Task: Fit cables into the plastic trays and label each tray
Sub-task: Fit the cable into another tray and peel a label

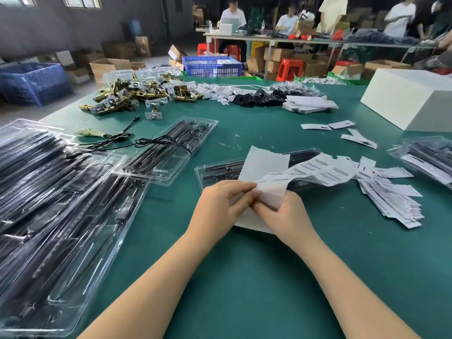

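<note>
Both hands meet at the table's middle over a white label strip [265,167]. My left hand [220,206] pinches the edge of a printed label [281,179], and my right hand [283,214] pinches the backing paper just below it. Under the strip lies a clear plastic tray [220,171] with dark parts in it, mostly hidden by the paper. Another clear tray [168,148] sits to the left with a coiled black cable [156,141] lying across it. A stack of filled trays [56,204] covers the left side.
Loose printed labels [391,192] pile up at the right, beside more filled trays [428,160]. A white box [411,101] stands at the far right. Brass hardware [132,94] and black parts [256,97] lie at the back of the green table [244,277]. People work at a far table.
</note>
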`<state>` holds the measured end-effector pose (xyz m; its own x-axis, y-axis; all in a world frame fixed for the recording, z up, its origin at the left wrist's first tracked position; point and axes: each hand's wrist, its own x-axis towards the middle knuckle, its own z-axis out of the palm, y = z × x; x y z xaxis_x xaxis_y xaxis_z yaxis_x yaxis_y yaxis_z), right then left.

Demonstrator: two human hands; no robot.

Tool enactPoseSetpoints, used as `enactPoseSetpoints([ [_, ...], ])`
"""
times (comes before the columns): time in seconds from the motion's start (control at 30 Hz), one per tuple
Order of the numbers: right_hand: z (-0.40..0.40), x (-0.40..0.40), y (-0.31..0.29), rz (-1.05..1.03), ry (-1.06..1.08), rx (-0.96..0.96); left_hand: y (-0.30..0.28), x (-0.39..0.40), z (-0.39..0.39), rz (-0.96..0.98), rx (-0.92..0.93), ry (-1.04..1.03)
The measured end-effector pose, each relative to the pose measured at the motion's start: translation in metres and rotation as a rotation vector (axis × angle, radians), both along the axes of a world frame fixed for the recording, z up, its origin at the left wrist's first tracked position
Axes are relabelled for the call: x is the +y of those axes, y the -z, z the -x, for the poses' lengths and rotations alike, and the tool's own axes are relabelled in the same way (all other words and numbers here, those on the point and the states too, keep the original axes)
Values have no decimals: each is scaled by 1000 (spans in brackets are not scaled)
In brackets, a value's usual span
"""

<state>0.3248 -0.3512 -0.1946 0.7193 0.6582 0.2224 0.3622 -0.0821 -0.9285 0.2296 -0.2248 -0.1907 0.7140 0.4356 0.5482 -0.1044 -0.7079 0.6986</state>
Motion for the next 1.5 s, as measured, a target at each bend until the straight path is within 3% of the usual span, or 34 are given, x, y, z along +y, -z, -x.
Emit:
enactPoseSetpoints([
  [0.33,-8,-10,-9,41,-145,-101,-3,1,1,257,51,110],
  [0.53,-6,-11,-11,56,-140,-59,-2,2,0,247,79,108],
  [0.67,-7,-10,-9,79,-104,-19,2,4,-4,266,68,-7],
  [0.93,-29,-19,-13,177,168,107,4,29,-6,737,-165,-291],
  [1.07,-39,-30,-15,351,370,27,5,39,-5,957,-285,-378],
  [1.27,-32,-31,-19,813,497,-163,6,35,-8,959,-272,-338],
  [1.4,-38,-34,-19,793,529,-105,7,32,-10,965,-229,-312],
  [1.5,-44,-32,-16,468,507,79,7,31,-10,963,-219,-312],
])
